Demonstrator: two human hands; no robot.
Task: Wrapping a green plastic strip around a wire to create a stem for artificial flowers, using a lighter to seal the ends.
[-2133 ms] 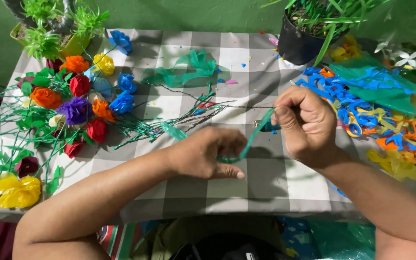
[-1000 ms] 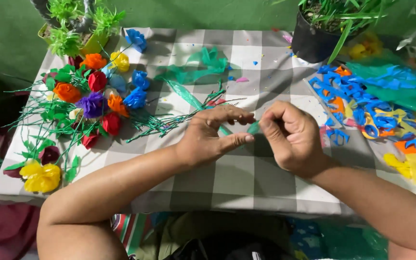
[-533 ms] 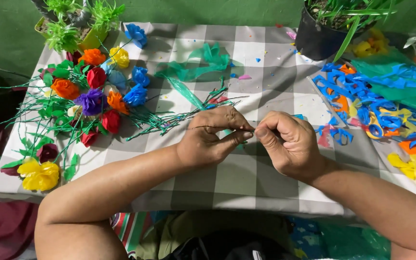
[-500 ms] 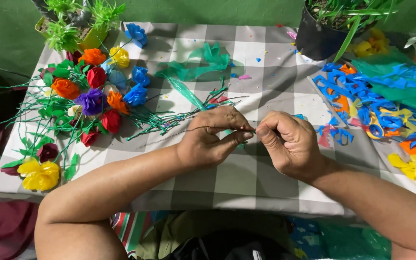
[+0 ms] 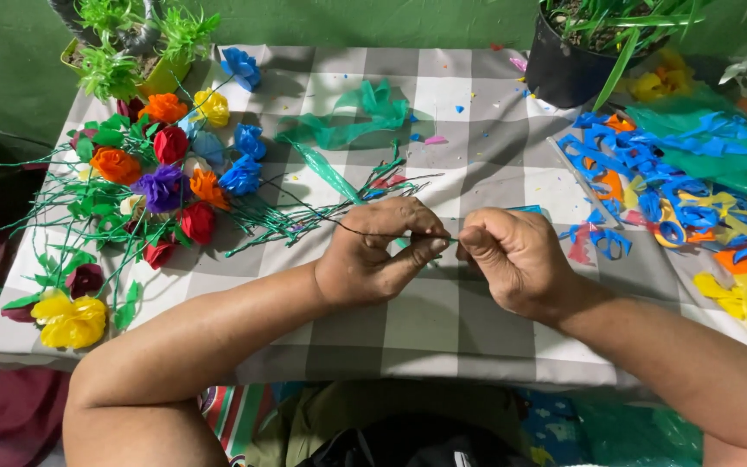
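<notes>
Fingertips of the left hand (image 5: 373,259) and right hand (image 5: 516,259) pinched a thin wire stem (image 5: 352,230) at centre frame above the checked table (image 5: 443,320); its long axis trailed up-left, nearer the left hand.

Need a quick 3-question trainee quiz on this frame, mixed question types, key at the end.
1. True or false: the left hand and the right hand meet fingertip to fingertip over the grey-and-white checked tablecloth.
2. Which lies nearest the table's front-left corner?
A. yellow paper flower
B. black plant pot
C. heap of blue cut paper shapes
3. Fill in: the thin dark wire stem pinched in the left hand trails off to the ____ side, towards the bunch of coloured paper flowers.

Key: 1 true; 2 A; 3 left.
</notes>
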